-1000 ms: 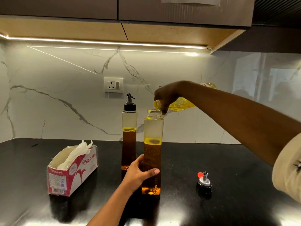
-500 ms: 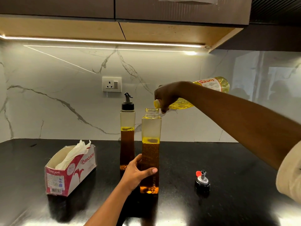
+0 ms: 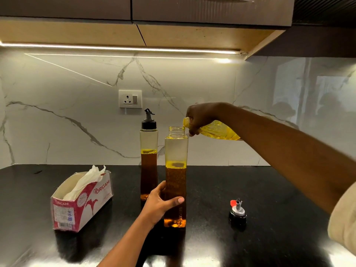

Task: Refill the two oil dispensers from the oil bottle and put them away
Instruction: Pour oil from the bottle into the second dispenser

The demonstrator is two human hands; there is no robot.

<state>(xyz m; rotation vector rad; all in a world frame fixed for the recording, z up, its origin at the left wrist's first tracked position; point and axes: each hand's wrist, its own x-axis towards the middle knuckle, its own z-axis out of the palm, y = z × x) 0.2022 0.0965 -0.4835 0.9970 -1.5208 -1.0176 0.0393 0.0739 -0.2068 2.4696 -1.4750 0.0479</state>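
Both grips are busy: the left grip [image 3: 159,203] is wrapped round the lower half of the open dispenser [image 3: 176,151], thumb across the front, holding it upright on the bench [image 3: 269,189]. The right grip [image 3: 200,116] is clamped on the neck of the bottle [image 3: 215,130], whose mouth sits right at the dispenser's rim, on its right side.

What changed: half a second ago the bottle's back end was tipped up above the forearm, label showing. Now it's dropped, so the body runs down and away from the mouth, mostly tucked under the arm. I can't see any stream, so my guess is the pour just got eased off or paused. The level in the dispenser has barely moved. It's well over halfway, with tiny bubbles through the oil and a clear stretch left under the neck, so I'd say this one isn't finished.

Contents: the bottle shows pale yellow oil in the part I can see, but I can't tell how much is left. The second dispenser [image 3: 148,139] stands just behind and left of the open one, black spout on, filled to a similar height. The cap [image 3: 237,212] sits well apart to the dispenser's right. A tissue box [image 3: 84,199] lies off to its left, tissue poking out.
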